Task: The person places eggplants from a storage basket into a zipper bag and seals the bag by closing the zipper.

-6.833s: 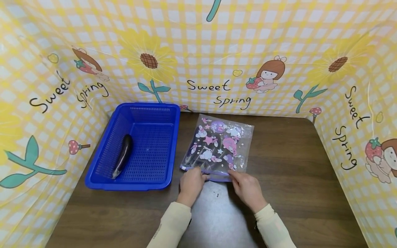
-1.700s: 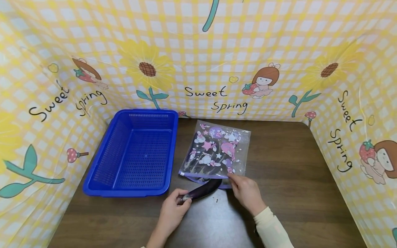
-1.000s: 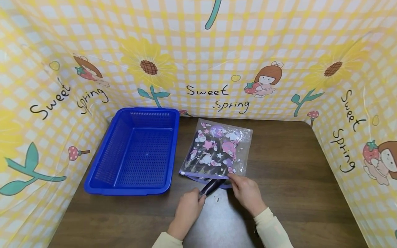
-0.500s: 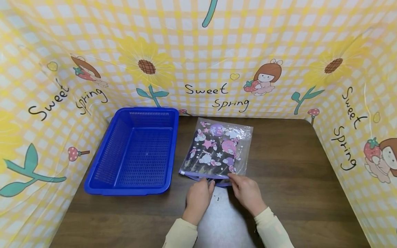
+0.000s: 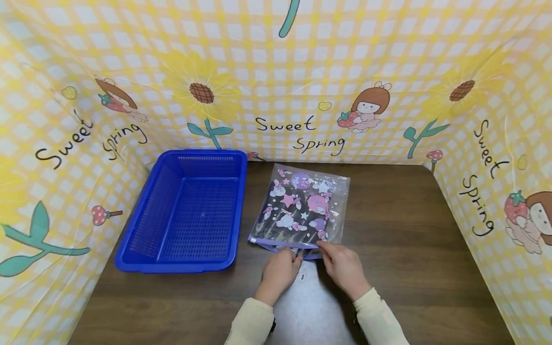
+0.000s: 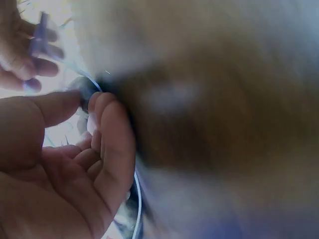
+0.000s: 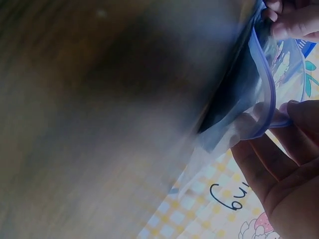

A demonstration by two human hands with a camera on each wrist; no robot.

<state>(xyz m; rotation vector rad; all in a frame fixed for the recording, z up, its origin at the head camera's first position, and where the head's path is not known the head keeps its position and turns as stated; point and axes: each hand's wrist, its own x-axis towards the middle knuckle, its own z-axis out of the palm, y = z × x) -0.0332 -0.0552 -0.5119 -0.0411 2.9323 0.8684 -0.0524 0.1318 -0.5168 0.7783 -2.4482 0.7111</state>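
A clear zip bag (image 5: 302,206) with pink and purple cartoon prints lies flat on the table, its purple-edged mouth toward me and parted. My left hand (image 5: 280,273) is at that mouth, thumb and fingers pinching the dark end of an eggplant (image 6: 85,90); the rest of it is hidden by the bag and the hand. My right hand (image 5: 345,268) pinches the upper purple zip edge (image 7: 269,94) at the right side of the mouth. In the right wrist view the opening gapes over a dark interior.
A blue plastic basket (image 5: 181,267) with perforated sides and floor stands left of the bag, nothing inside it. A tiny dark bit (image 5: 303,277) lies on the wooden table (image 5: 401,230). Yellow checked cloth (image 5: 276,86) surrounds the table at the back and sides.
The eggplant has left the basket in my left hand and gone into the bag's mouth, the left hand following up to the opening. My right hand has stayed on the zip edge.
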